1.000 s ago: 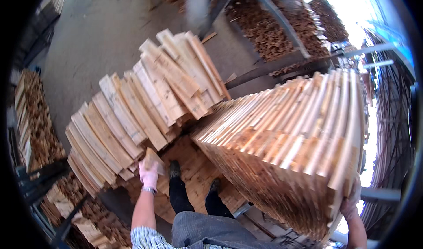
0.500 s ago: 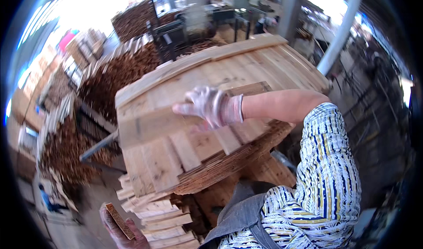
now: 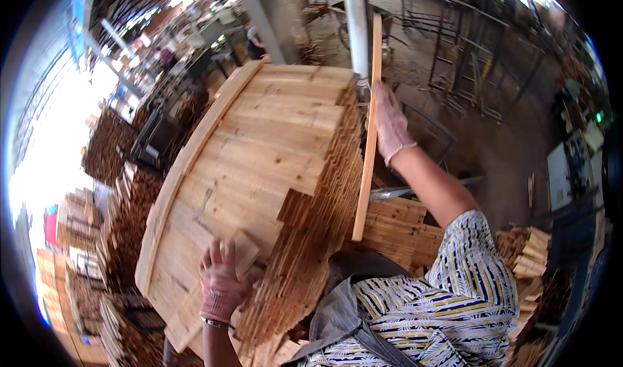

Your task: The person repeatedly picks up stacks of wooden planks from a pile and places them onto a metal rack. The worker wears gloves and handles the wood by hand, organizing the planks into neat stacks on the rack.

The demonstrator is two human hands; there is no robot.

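Note:
My right hand (image 3: 392, 123), in a pale glove, is closed on a long, thin wooden board (image 3: 367, 172). The board stands edge-on to me at the right side of a large stack of wooden planks (image 3: 259, 133). My left hand (image 3: 222, 281), also gloved and with a band at the wrist, rests at the near left of the stack. Its fingers are stretched out and the thumb is apart. Beneath it a short, loose plank (image 3: 243, 251) lies slantwise across the others; the palm's contact is hidden.
A raised wooden strip (image 3: 195, 149) runs along the stack's far left edge. More planks (image 3: 396, 234) lie low at the right, by my apron. Piled wood (image 3: 117, 140) stands at the left. A pale post (image 3: 356, 29) rises behind the stack, and metal frames (image 3: 470, 55) stand farther right.
My view has swung to the right. My right hand has left the stack's top and now holds the long board. My left hand, which held a short wood piece low down, is over the stack.

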